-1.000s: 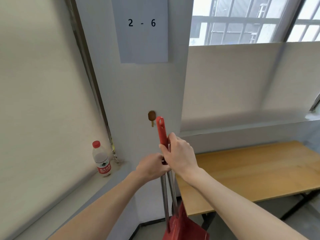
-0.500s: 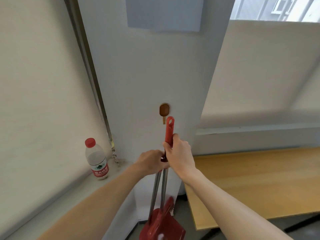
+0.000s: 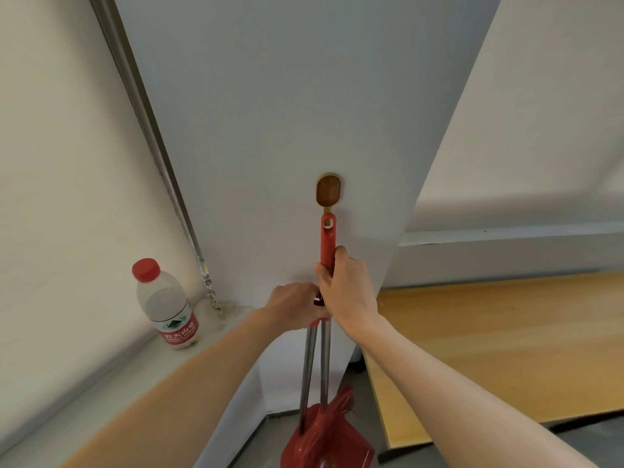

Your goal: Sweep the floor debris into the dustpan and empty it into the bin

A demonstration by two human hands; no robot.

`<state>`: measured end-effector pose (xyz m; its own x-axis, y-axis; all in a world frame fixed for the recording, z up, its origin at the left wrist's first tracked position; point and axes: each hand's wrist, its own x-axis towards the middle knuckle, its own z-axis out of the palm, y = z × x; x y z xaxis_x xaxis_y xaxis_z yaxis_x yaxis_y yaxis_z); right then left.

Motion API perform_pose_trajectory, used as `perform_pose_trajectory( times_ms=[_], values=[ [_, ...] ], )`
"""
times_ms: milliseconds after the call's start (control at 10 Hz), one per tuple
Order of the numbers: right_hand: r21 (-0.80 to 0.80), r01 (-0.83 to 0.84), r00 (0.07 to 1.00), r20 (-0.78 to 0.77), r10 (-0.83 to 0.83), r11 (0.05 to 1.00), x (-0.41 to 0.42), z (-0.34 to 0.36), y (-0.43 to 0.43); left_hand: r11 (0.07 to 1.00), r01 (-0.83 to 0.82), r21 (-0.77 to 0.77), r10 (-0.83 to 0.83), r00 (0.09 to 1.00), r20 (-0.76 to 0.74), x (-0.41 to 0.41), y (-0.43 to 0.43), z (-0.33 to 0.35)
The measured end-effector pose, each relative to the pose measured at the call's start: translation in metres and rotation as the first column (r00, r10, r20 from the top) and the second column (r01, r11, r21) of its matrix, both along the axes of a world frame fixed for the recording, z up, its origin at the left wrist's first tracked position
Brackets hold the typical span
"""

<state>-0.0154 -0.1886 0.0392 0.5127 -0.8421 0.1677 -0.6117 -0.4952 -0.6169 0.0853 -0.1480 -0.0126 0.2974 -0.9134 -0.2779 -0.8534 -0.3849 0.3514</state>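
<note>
Two metal poles run down from my hands against a white pillar. My right hand [image 3: 344,292] grips the red broom handle [image 3: 328,243], whose top loop sits just under a brown wall hook [image 3: 328,192]. Below and to the left of it, my left hand [image 3: 293,307] grips the top of the second pole [image 3: 308,373], which belongs to the dustpan. The red dustpan [image 3: 324,444] hangs near the floor with the red broom head [image 3: 342,405] resting in it. No bin or debris is in view.
A water bottle with a red cap [image 3: 165,307] stands on the white window ledge [image 3: 84,383] at the left. A wooden table [image 3: 506,349] fills the right side, close to the pillar. Grey floor [image 3: 266,444] shows below.
The red handle's top loop has risen from well below the wall hook to just under it. Both hands keep their grip. The view has moved closer to the pillar and tilted down.
</note>
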Motion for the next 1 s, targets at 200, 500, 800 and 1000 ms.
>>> perform_pose_trajectory(
  times_ms=[200, 500, 800, 1000],
  values=[
    [0.003, 0.02, 0.999, -0.04, -0.02, 1.0, 0.01, -0.007, -0.009, 1.0, -0.009, 0.009, 0.009, 1.0, -0.024, 0.007, -0.01, -0.012],
    [0.007, 0.028, 1.0, -0.002, -0.028, 1.0, 0.012, -0.012, -0.012, 0.996, 0.037, -0.076, -0.022, 0.982, 0.188, 0.005, -0.009, -0.007],
    [0.201, -0.067, 0.997, -0.026, 0.073, 0.977, -0.005, 0.001, -0.001, 0.989, -0.026, -0.148, 0.058, 0.975, 0.213, -0.009, 0.009, -0.006],
    [0.28, -0.041, 0.999, 0.039, 0.032, 0.959, -0.044, 0.029, 0.012, 0.928, -0.223, -0.298, 0.241, 0.97, 0.025, -0.019, 0.028, 0.017]
  ],
)
